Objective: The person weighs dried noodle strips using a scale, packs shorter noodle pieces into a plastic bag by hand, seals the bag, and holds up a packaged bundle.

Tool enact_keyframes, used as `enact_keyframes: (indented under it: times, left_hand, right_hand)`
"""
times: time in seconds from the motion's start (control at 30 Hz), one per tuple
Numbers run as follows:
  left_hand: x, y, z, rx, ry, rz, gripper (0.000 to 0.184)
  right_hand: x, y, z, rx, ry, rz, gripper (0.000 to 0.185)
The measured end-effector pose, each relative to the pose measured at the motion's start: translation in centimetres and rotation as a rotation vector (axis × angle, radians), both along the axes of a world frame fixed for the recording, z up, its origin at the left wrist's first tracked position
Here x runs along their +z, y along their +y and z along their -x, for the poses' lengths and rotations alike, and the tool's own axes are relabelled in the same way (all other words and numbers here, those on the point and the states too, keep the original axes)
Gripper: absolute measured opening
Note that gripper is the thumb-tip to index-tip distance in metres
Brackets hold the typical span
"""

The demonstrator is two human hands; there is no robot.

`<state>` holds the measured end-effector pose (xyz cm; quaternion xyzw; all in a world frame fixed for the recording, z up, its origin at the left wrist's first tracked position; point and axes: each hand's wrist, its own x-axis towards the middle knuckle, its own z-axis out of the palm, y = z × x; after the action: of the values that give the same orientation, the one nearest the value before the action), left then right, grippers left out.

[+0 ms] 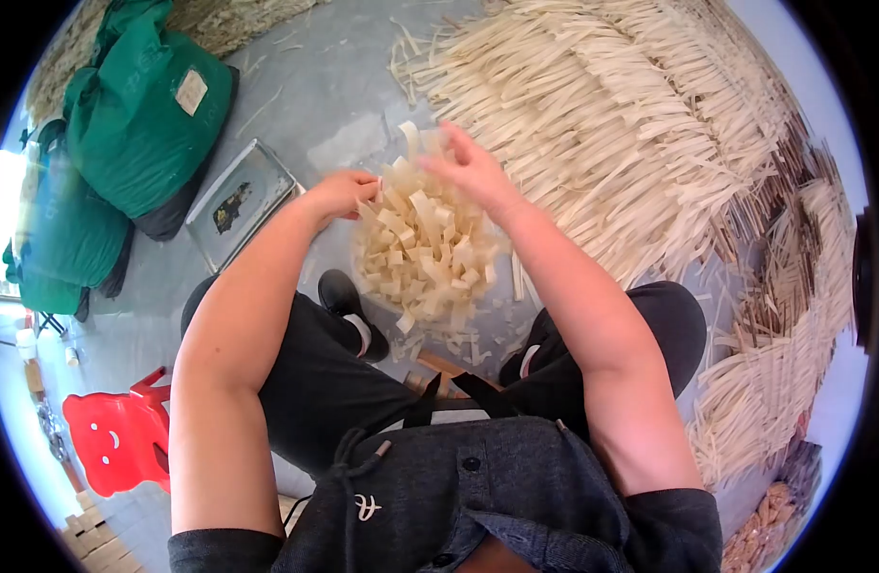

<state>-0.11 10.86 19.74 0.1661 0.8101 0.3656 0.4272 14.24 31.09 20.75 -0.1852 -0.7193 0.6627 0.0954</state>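
A round heap of short, pale, flat strips [425,244], perhaps dried noodle or bean-curd sheet, sits on the floor between my knees. My left hand [349,194] is at the heap's upper left edge, its fingers pinched on a pale strip there. Over the heap's top right is my right hand [470,172], smeared by motion, thumb and forefinger somewhat apart. An upright pale strip [410,139] stands beside those fingertips; whether they grip it is unclear.
Long pale strips [592,124] lie in overlapping rows to the right. A metal tray [243,205] with dark residue and green sacks [148,124] stand at left. A red stool [119,435] is at lower left. Small scraps lie near my shoes [349,301].
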Motion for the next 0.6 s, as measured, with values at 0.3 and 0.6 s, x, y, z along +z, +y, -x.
enact_keyframes:
  times: [0.3,0.6]
  left_hand:
    - [-0.1,1.9,-0.6,-0.325,-0.163,0.152,0.04]
    - [1.1,2.5,-1.7,-0.571,-0.304,0.113,0.045]
  right_hand:
    - [0.9,-4.0,-5.5,0.149,0.161,-0.433,0.044]
    - [0.0,-3.9,-8.1,0.298,0.122,-0.388,0.033]
